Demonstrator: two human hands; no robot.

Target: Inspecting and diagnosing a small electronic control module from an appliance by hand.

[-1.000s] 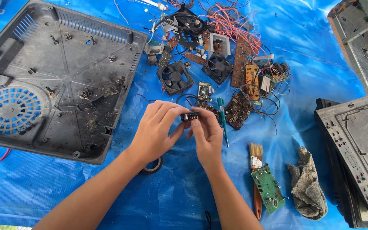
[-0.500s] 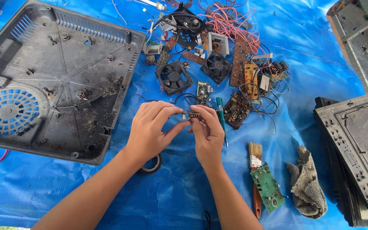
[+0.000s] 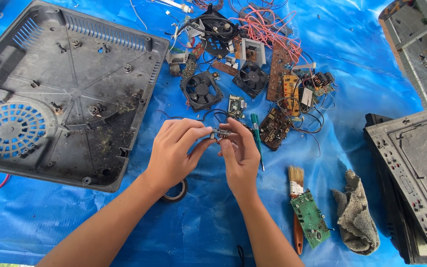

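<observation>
Part in hand: I see a small dark electronic component, pinched between both hands just above the blue tarp; too small for me to tell what kind it is
Left hand: my view has the left hand with thumb and fingertips closed on the left end of the component, a clenched grip on it
Right hand: the right hand has its fingertips closed on the right end, so the grip is grasping the same piece from the other side
Drop risk: I judge the hold is by fingertips alone; a slip would send the piece into the scrap heap of circuit boards and red wires, where it would be hard to pick out
Bending risk: both hands pulling or twisting against each other could snap a leg or crack the body, as I read it
Screwdriver: the green-handled screwdriver lies just beside the right hand, tip toward me; a knock of the wrist could roll it or jab the palm
Tape roll: the dark tape roll sits under the left wrist, touching or nearly so; I cannot tell which
Neighbours: two black cooling fans, the grimy black appliance base shell, the paintbrush, a green circuit board and a grey rag lie around, apart from the hands
</observation>
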